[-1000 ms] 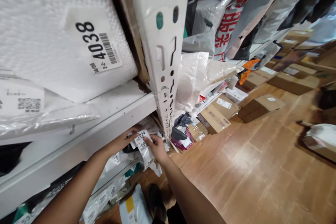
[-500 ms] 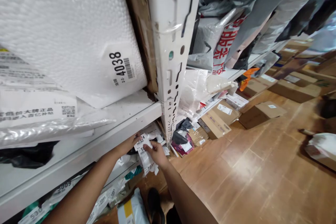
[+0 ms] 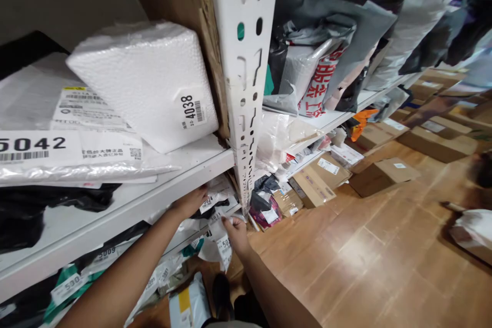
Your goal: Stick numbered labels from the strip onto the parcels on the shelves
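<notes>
My right hand [image 3: 236, 231] pinches a strip of white number labels [image 3: 225, 248], which hangs down from the fingers and curls. Its lower label begins "503", with the last digit unclear. My left hand [image 3: 194, 201] reaches under the white shelf board, beside a plastic-wrapped parcel with a "5024" label [image 3: 208, 202]. That hand's fingertips are partly hidden, so whether they grip the parcel cannot be made out. Both hands are just left of the perforated white shelf post [image 3: 242, 113].
Above the arms, the shelf [image 3: 200, 161] carries a bubble-wrapped parcel [image 3: 154, 87] marked 4038 and a flat bag marked 5042 [image 3: 34, 146]. Labelled bags [image 3: 105, 253] fill the lower level. Cardboard boxes [image 3: 384, 174] stand on the wooden floor, right of the post.
My left hand has come off the label strip to the 5024 parcel, where a 5024 label now sits. The strip stays in my right hand, hanging lower. The view has shifted, revealing the 5042 bag.
</notes>
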`<action>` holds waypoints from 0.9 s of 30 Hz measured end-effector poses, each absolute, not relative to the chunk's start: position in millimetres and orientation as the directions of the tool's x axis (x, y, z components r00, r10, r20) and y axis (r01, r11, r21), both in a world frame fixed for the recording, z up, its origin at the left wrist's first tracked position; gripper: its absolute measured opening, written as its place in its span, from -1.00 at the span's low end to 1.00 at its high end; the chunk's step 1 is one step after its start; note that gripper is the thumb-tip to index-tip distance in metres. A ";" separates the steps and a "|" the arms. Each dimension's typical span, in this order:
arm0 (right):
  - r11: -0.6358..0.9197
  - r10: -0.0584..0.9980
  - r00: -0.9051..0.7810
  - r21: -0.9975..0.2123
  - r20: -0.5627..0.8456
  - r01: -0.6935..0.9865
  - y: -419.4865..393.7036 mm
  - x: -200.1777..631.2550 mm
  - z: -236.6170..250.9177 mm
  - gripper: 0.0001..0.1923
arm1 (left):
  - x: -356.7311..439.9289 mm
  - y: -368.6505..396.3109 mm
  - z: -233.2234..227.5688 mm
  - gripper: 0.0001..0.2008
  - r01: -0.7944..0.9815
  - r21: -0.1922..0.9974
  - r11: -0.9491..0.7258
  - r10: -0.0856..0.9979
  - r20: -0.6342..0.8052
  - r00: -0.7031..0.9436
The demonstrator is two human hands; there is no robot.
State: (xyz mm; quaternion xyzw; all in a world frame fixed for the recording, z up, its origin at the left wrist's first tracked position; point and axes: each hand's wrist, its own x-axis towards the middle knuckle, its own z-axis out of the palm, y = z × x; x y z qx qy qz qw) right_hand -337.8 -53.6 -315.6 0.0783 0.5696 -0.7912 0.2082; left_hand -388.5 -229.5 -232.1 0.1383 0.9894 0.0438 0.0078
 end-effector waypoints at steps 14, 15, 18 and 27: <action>-0.224 -0.282 -0.870 -0.854 -0.404 0.469 30.1 -269.6 -313.4 -0.44 | -270.6 -133.5 -235.4 -0.53 -0.320 0.877 0.359 -0.308 -0.212 -0.927; -0.224 -0.290 -0.869 -0.855 -0.401 0.469 30.8 -268.6 -311.8 -0.44 | -259.9 -124.3 -244.9 -0.46 -0.422 0.900 0.104 -0.288 -0.379 -0.879; -0.211 -0.312 -0.865 -0.859 -0.394 0.467 31.0 -269.9 -310.4 -0.45 | -245.9 -108.9 -271.3 -0.36 -0.522 0.833 -0.181 -0.218 -0.552 -0.805; -0.170 -0.243 -0.908 -0.907 -0.341 0.386 39.7 -298.9 -318.7 -0.48 | -290.4 -109.7 -283.8 -0.57 -0.265 0.961 0.080 -0.606 -0.164 -0.779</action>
